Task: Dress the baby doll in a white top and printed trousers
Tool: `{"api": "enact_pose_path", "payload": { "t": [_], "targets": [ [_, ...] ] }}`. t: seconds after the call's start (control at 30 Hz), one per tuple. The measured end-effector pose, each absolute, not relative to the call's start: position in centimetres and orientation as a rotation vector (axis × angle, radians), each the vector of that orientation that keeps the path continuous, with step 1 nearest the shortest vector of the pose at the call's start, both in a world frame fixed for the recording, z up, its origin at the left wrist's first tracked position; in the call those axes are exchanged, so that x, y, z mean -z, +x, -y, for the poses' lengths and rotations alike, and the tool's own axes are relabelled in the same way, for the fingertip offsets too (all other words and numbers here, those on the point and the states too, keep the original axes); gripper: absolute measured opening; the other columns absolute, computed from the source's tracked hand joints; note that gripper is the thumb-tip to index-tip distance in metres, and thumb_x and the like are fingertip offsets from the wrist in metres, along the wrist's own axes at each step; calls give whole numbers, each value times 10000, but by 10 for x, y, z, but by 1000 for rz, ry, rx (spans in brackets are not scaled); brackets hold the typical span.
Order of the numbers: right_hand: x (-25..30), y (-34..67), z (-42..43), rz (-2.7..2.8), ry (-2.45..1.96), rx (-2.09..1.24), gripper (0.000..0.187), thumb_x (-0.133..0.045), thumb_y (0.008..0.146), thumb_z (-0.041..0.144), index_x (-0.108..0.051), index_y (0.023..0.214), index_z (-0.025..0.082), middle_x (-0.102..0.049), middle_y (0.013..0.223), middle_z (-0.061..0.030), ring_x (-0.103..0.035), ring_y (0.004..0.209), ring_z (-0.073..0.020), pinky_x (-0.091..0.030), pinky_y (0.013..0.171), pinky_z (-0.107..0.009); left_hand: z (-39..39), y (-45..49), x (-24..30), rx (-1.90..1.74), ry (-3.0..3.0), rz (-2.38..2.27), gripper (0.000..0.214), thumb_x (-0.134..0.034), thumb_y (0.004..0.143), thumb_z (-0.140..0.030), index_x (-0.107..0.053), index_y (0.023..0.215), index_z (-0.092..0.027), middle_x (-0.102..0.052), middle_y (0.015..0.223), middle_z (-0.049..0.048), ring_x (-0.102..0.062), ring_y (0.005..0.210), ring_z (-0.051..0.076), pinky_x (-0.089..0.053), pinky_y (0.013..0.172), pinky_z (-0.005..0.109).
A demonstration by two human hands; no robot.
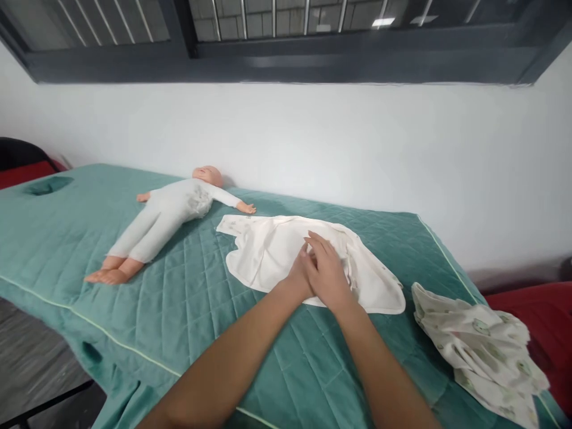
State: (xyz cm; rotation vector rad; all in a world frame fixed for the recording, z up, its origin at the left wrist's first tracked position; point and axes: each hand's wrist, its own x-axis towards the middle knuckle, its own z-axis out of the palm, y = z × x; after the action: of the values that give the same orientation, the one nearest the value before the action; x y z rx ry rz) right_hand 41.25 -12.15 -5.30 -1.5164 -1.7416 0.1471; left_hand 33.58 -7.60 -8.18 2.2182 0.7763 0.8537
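A white baby garment (268,253) with faint print at its edges lies spread and creased on the green quilted bed cover (196,310). Over its middle, my left hand (300,275) and my right hand (329,275) meet and touch. The fingers of my right hand are stretched out and partly cover my left hand, whose fingers are mostly hidden. Nothing held shows between them. To the left, a baby doll (167,211) in a white suit lies on its back, one arm reaching toward the garment.
A crumpled white cloth with a green print (482,351) lies at the right edge of the bed. Red chairs (536,316) stand at the right and far left. Behind the bed rise a white wall (313,143) and a dark-framed barred window (286,59).
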Motion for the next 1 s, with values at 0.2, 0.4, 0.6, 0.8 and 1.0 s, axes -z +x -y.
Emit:
{"api": "enact_pose_path", "payload": {
  "t": [0.2, 0.4, 0.6, 0.8, 1.0],
  "targets": [
    [69, 410, 119, 1938, -1610, -180, 569, -394, 997, 409, -456, 1441, 59, -399, 1548, -237, -310, 1481, -313, -300, 1189, -526, 128, 239, 77, -488, 2771, -942, 531, -327, 1029, -393, -428, 1491, -152, -436, 1554, 145, -311, 1495, 281, -229, 1226, 523],
    [79, 396, 142, 2093, -1748, -60, 571, -352, 1007, 434, -484, 1427, 71, -423, 1540, -231, -327, 1474, -333, -288, 1175, -551, 163, 145, 67, -475, 2834, -923, 499, -369, 1026, -409, -449, 1482, -222, -427, 1567, 62, -339, 1487, 203, -294, 1233, 454],
    [73, 381, 175, 2062, -1771, -282, 608, -361, 987, 509, -434, 1487, 170, -371, 1596, -133, -292, 1498, -294, -236, 1220, -550, 129, 27, 51, -788, 2639, -1153, 419, -402, 1005, -334, -543, 1400, -321, -523, 1501, 17, -433, 1432, 201, -340, 1215, 470],
    [15, 320, 127, 1960, -1721, -587, 654, -440, 952, 592, -393, 1513, 260, -395, 1591, -58, -350, 1474, -272, -290, 1225, -471, 18, -87, 31, -1294, 2088, -1703, 480, -493, 920, -487, -627, 1279, -199, -537, 1472, 106, -472, 1383, 286, -349, 1182, 489],
    [-5, 234, -73, 1913, -1585, -610, 584, -459, 960, 473, -415, 1473, 197, -525, 1487, -132, -517, 1355, -286, -400, 1128, -430, -56, -118, 33, -1014, 1448, -1504, 622, -592, 824, -622, -630, 1284, -205, -657, 1333, 99, -613, 1222, 325, -485, 1056, 453]
  ]
}}
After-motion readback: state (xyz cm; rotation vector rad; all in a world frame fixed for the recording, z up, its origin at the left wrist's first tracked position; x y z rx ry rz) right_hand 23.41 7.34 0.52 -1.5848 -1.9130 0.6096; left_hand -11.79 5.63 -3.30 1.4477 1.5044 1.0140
